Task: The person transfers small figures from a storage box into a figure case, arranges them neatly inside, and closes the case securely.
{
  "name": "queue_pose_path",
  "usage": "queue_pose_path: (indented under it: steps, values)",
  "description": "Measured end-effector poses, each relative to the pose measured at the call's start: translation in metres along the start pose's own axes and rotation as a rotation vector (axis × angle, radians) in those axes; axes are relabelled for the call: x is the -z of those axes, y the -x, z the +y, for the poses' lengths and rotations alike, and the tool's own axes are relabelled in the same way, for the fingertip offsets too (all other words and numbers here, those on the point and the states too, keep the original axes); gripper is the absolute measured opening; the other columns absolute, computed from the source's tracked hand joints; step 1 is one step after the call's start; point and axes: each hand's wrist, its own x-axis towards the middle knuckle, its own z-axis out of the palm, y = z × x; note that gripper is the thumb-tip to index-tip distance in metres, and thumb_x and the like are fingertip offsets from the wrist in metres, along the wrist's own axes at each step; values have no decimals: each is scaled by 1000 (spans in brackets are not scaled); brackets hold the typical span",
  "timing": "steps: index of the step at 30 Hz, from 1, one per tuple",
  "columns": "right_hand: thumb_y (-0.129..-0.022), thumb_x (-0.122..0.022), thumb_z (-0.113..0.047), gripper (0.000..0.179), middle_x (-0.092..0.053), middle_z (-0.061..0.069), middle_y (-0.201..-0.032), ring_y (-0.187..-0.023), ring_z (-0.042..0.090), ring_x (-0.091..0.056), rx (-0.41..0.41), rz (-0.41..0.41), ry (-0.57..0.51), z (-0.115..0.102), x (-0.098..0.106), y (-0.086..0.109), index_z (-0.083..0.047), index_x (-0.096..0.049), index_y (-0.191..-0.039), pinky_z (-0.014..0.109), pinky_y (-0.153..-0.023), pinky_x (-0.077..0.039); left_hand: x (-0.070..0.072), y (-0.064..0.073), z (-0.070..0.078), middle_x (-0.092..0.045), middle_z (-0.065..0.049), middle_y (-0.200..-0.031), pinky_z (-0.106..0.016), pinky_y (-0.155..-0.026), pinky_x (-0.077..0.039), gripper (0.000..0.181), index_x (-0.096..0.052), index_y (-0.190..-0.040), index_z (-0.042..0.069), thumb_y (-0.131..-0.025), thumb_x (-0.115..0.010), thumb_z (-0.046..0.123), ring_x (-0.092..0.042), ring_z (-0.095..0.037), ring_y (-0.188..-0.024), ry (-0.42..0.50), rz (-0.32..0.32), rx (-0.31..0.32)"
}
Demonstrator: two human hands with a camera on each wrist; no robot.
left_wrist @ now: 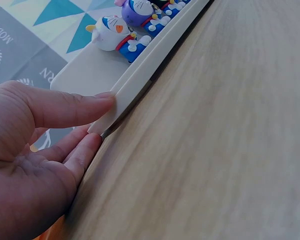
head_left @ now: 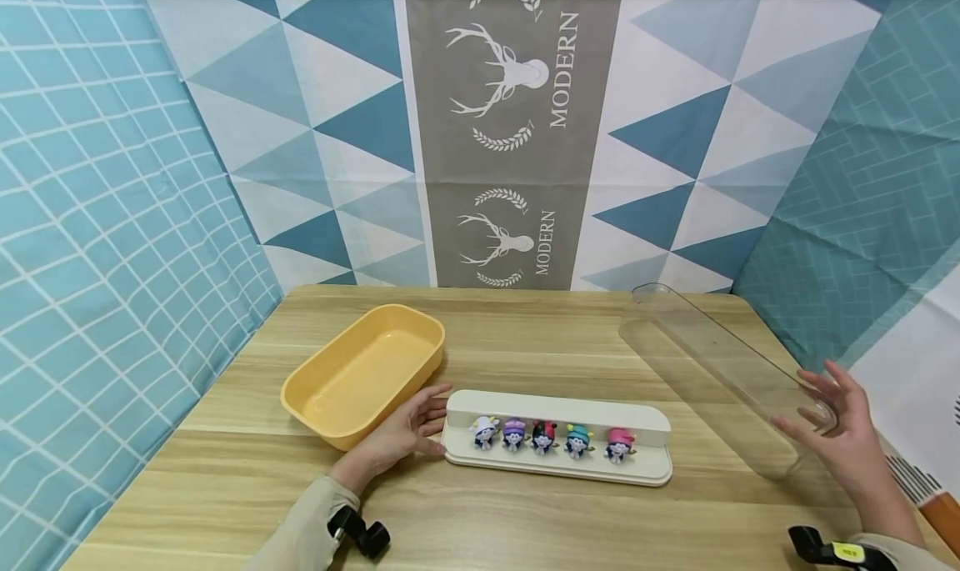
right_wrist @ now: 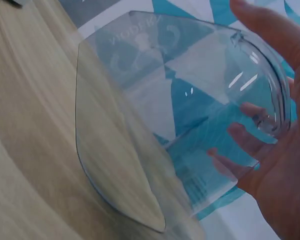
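A long off-white display stand point(head_left: 525, 466) lies on the table with several small figurines point(head_left: 577, 442) in a row, their hats white, purple, red-and-black, teal and pink. My left hand point(head_left: 401, 429) grips its left end. In the left wrist view the thumb point(left_wrist: 72, 106) presses the stand's edge while the fingers reach beneath its corner. At the right, a long clear plastic cover point(head_left: 720, 379) slants across the table. My right hand point(head_left: 843, 438) holds its near end, thumb on one side and fingers on the other. Through the clear wall the fingertips point(right_wrist: 245, 137) show in the right wrist view.
A yellow oblong tub point(head_left: 360, 371) stands behind and left of my left hand, close to it. Patterned cloth point(head_left: 517, 137) hangs behind the wooden table point(head_left: 525, 521) and along both sides.
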Motion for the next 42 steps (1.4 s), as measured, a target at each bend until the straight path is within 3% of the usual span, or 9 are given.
queue_pose_path:
  steps: [2, 8, 16, 30, 37, 42]
  values:
    - [-75, -58, 34, 105, -47, -8, -136, -119, -4, -48, 23, -33, -80, 3, 1, 1, -16, -15, -158, 6, -85, -42, 0, 0, 0, -35, -33, -146, -32, -104, -43, 95, -20, -153, -8, -72, -66, -27, -40, -38, -132, 4, 1, 0]
    - [-65, -61, 38, 118, -51, -8, -135, -116, -2, -54, 35, -98, -140, 10, 5, 2, -16, -14, -159, 13, -75, -52, -1, 0, 0, -36, -32, -145, -32, -104, -44, 94, -21, -153, -7, -72, -66, -27, -41, -37, -132, 1, 6, 3]
    - [-68, -61, 37, 117, -55, -8, -134, -115, 1, -58, 10, -133, -209, 17, 8, 3, -19, -10, -158, 17, -76, -54, 0, -1, 1, -36, -32, -145, -32, -104, -43, 94, -22, -153, -7, -72, -67, -26, -41, -36, -131, -14, 13, 7]
    - [-77, -61, 31, 90, -53, -16, -133, -114, -7, -54, -97, -113, -138, 13, 8, 1, -24, -36, -144, 11, -78, -50, 0, -1, 2, -36, -32, -146, -33, -104, -43, 95, -21, -153, -7, -72, -66, -27, -40, -38, -133, 0, 2, -4]
    - [-74, -57, 36, 87, -59, -9, -134, -116, -1, -57, -58, -92, -297, 18, 6, 2, -16, -43, -142, 14, -80, -51, 0, -1, 1, -36, -32, -146, -33, -104, -43, 95, -20, -153, -7, -72, -66, -27, -41, -37, -132, 3, 0, -1]
    - [-73, -57, 37, 82, -62, -9, -132, -114, 2, -58, -69, -5, -375, 22, -1, 3, -12, -46, -138, 15, -79, -52, 0, 0, 1, -36, -32, -146, -35, -105, -43, 95, -20, -153, -7, -73, -65, -27, -40, -38, -133, 12, -4, 3]
